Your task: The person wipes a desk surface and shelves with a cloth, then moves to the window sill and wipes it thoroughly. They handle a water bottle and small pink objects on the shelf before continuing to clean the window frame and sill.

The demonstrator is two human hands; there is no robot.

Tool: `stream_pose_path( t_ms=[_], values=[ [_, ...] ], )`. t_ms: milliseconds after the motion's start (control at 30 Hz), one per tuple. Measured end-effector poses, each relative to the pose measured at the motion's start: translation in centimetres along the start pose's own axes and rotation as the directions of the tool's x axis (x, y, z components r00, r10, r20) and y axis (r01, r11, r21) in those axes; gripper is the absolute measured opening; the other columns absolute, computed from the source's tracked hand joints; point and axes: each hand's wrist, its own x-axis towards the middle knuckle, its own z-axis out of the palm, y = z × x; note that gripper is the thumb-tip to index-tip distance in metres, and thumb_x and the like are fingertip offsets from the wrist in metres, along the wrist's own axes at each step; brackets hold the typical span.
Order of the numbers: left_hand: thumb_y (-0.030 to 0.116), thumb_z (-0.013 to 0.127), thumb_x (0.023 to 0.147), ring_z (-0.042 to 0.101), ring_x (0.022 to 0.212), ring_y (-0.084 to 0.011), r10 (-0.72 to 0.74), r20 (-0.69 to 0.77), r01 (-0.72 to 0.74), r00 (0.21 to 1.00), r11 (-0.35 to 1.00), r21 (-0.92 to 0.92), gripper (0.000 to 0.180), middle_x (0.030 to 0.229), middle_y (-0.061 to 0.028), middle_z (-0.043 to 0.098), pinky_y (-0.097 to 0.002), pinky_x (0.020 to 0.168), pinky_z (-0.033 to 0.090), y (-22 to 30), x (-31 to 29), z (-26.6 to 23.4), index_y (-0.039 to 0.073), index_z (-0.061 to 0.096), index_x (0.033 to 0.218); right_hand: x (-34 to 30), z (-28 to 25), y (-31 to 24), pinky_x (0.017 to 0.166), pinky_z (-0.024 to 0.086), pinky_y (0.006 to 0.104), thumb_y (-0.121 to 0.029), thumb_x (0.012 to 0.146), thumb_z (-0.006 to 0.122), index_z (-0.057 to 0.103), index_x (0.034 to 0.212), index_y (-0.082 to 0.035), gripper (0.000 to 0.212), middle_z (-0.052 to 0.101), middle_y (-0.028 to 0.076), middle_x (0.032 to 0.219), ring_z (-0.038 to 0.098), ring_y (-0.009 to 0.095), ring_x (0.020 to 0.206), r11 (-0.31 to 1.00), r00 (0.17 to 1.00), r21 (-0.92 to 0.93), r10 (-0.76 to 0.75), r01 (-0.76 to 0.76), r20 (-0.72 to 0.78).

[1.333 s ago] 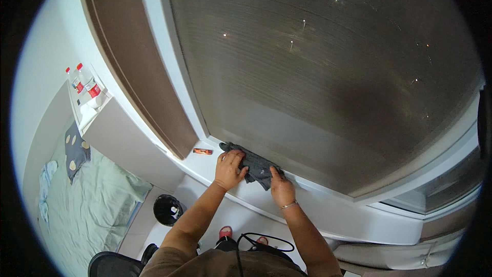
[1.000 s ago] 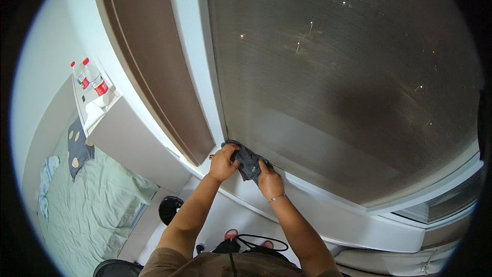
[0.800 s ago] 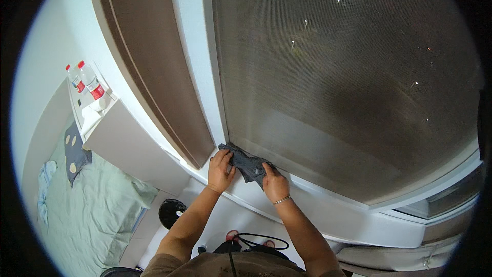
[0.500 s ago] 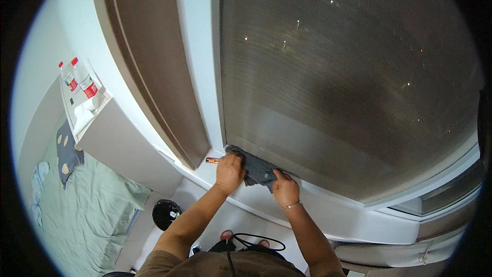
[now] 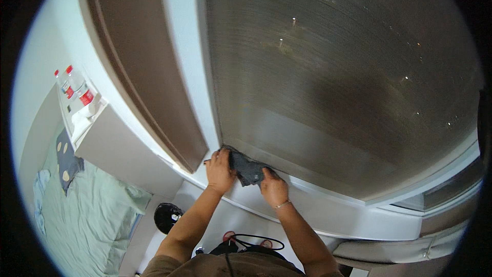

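Observation:
A dark grey cloth (image 5: 247,168) lies bunched along the foot of the window screen (image 5: 328,123), reaching into the corner by the white frame (image 5: 192,66). My left hand (image 5: 220,172) is closed on the cloth's left end, its fingertips at the corner. On the right end, my right hand (image 5: 275,190) grips the cloth, its thumb and fingers bent into the fabric. Beneath both hands runs the white window sill (image 5: 328,208). Something small and dark pokes out left of my left hand, mostly hidden by it.
A brown panel (image 5: 148,72) stands left of the window frame. Further left are a cabinet with two red-capped bottles (image 5: 79,87) and a bed with a pale green sheet (image 5: 97,210). Below, on the floor, are a black bin (image 5: 166,218) and a looped black cord (image 5: 266,249).
Both hands have shifted left with the cloth, and my right hand has come nearer the left. The small orange item beside my left hand is now largely covered.

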Motion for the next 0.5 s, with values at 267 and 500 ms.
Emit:
stream_pose_path(
  t_ms=[267,500],
  values=[
    [0.006,0.078,0.053,0.052,0.107,-0.0378,0.091,-0.123,-0.1,0.988,0.993,-0.069,0.062,0.114,-0.0153,0.061,-0.0462,0.092,0.041,-0.6,0.9,0.1,0.003,0.058,0.111,0.5,0.5,0.6,0.069,0.056,0.0425,-0.011,0.081,0.059,0.062,0.12,-0.011,0.039,0.069,0.015,0.104,0.068,0.032,0.084,0.999,0.999,-0.038,0.035,-0.036,-0.003],
    [0.011,0.078,0.057,0.051,0.111,-0.0379,0.302,-0.018,-0.3,0.953,0.933,-0.201,0.059,0.125,-0.0183,0.057,-0.0468,0.094,0.04,4.9,-1.8,3.6,0.002,0.059,0.112,-4.3,-4.3,5.5,0.07,0.056,0.0412,-0.011,0.08,0.059,0.064,0.117,-0.012,0.037,0.069,0.015,0.103,0.068,0.032,0.084,0.986,0.989,-0.094,0.133,-0.139,-0.068]
  ],
)
